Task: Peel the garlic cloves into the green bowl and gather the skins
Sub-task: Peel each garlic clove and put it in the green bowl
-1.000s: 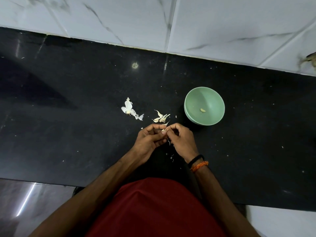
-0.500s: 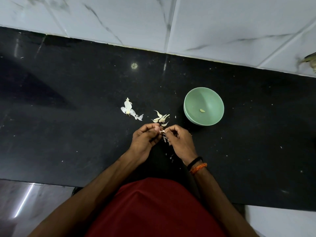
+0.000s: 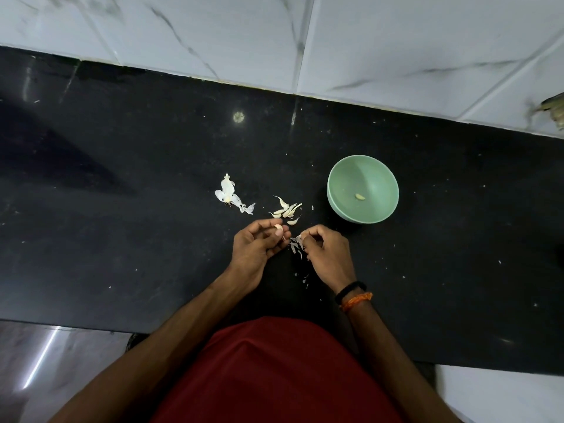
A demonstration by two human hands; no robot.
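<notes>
The left hand [image 3: 259, 241] pinches a garlic clove [image 3: 278, 230] between thumb and fingertips at mid-frame, the clove's pale end showing above the thumb. Just right of it, not quite touching, the right hand [image 3: 326, 250] has its fingers curled on a strip of papery skin [image 3: 296, 244] that hangs down from its fingertips. The green bowl [image 3: 335, 190] stands on the black counter [image 3: 122, 239] up and to the right of both hands, with one peeled clove [image 3: 360, 196] lying near its bottom. The right hand is the nearer to the bowl, but the clove sits in the left, so dropping it in would probably mean carrying it rightward and upward in the frame, past the right hand. A small cluster of unpeeled cloves [image 3: 287, 210] lies just above the left hand's fingers, and a loose heap of white skins [image 3: 229, 193] lies further upper left. A few skin flakes [image 3: 305, 279] lie on the counter below the hands.
</notes>
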